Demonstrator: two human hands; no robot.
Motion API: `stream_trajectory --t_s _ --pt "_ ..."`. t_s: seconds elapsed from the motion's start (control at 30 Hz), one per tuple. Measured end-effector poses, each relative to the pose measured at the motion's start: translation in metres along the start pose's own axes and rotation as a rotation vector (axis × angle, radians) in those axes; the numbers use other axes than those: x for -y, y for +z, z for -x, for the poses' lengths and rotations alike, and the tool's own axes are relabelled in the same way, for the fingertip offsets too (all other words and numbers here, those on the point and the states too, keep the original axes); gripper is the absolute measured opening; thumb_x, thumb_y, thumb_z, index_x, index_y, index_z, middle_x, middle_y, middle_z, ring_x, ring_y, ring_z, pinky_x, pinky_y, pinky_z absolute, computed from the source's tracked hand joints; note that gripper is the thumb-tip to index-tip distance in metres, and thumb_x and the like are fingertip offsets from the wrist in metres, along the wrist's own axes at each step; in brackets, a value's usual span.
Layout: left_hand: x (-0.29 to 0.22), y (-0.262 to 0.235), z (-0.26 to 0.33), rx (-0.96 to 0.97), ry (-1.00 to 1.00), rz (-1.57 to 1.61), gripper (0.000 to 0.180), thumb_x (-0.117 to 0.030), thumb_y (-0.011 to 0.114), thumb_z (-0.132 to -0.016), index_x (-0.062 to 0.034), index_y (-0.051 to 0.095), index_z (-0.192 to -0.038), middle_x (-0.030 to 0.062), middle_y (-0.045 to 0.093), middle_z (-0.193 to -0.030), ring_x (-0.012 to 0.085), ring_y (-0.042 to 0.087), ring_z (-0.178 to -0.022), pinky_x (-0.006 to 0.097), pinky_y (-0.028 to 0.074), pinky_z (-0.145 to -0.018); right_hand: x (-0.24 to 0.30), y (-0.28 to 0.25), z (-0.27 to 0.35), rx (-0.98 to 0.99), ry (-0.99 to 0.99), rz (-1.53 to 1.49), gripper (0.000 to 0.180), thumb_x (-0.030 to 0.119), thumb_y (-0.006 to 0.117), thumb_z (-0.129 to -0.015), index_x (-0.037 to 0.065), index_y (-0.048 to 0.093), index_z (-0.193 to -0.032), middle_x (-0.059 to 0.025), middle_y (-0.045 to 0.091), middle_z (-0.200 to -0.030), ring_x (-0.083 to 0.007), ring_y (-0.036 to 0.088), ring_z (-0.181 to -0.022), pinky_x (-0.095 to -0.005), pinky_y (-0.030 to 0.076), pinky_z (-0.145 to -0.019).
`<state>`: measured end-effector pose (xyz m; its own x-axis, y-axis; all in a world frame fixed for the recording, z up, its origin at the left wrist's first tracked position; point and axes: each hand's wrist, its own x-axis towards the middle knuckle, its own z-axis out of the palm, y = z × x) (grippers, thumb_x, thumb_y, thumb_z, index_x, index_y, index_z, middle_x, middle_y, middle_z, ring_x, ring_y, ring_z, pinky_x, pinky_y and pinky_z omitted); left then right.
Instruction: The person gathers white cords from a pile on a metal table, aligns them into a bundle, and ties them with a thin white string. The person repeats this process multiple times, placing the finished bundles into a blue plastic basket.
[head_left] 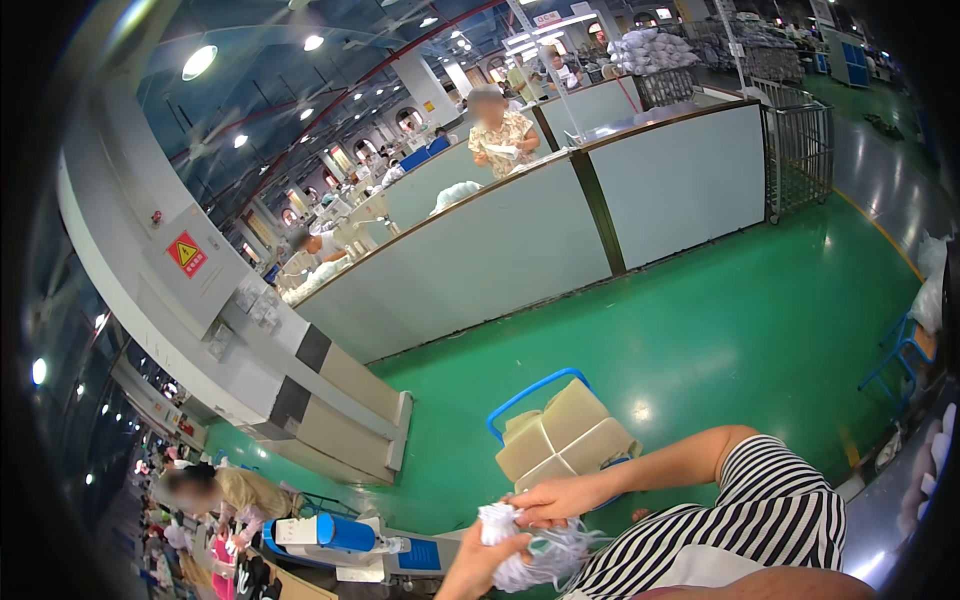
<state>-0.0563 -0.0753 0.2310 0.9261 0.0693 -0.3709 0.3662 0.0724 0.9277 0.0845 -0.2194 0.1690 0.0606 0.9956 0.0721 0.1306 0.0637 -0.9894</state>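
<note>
A bundle of thin white strips point(545, 562), perhaps cords or elastic, is held close to my body at the bottom of the view, with loose ends trailing to the right. My left hand point(486, 558) grips the bundle from the left, its thumb lying across it. My right hand point(548, 501) reaches over from the right, fingers pressed together on the bundle's top edge. Just left of my hands is a blue and white sewing machine point(345, 540). Beyond them stands a blue-framed chair point(540, 383) with a tan cushion point(560, 435) strapped in white.
A thick pillar point(330, 385) rises at the left. Pale partition walls point(480, 270) cross the green floor point(690, 330), with people working behind them. One person point(225, 495) bends at the lower left. A metal cage cart point(800, 150) and a blue stool point(890, 365) stand at the right.
</note>
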Motion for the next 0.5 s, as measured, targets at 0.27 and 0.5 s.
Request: stream_trajectory --t_s 0.27,0.5 --pt "0.043 0.010 -0.006 0.037 0.040 0.085 0.028 0.004 0.064 -0.078 0.0010 0.053 -0.103 0.0076 0.060 -0.087 0.0143 0.060 -0.071 0.026 0.048 -0.059 -0.004 0.002 0.006 0.195 0.183 -0.290 0.039 0.019 0.041 -0.093 0.010 0.039 -0.131 0.0011 0.048 -0.069 -0.0060 0.047 -0.052 -0.0201 0.041 -0.044" --pt "0.028 0.018 0.019 0.140 0.246 -0.313 0.041 -0.013 0.065 -0.078 -0.0012 0.051 -0.115 0.0084 0.062 -0.099 0.0181 0.057 -0.092 0.032 0.044 -0.084 0.000 -0.002 0.031 0.526 0.213 -0.322 0.021 0.029 0.047 -0.094 0.011 0.051 -0.103 0.0049 0.047 -0.070 -0.0026 0.045 -0.058 -0.0194 0.039 -0.049"
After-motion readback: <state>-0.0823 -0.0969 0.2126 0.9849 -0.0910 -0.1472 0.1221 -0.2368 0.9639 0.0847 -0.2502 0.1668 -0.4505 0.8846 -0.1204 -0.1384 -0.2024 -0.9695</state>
